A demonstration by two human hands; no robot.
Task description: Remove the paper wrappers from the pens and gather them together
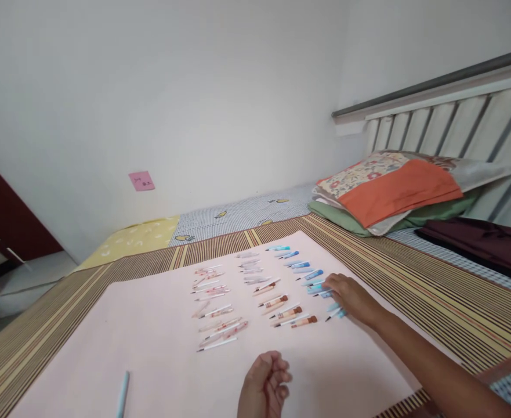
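My right hand (350, 295) reaches over the right-hand column of blue pens (315, 274). Its fingers are closed at the end of a light-blue pen (316, 288), and they partly hide the pens under them. Near the front of the pale pink sheet (159, 325), my left hand (266, 380) is held with fingers curled in and nothing visible in them. Left of the blue column lie brown-and-cream pens (290, 313), with greyish-white pens (250, 271) behind them. Further left, pink-and-clear pens (223, 325) form another column.
A single light-blue pen (123, 395) lies at the sheet's front left. The sheet rests on a striped mat (412, 278) over a bed. Folded pillows (394, 191) and a dark folded cloth (481, 247) lie at the right, by a slatted headboard (455, 128). A pink note (142, 180) is on the wall.
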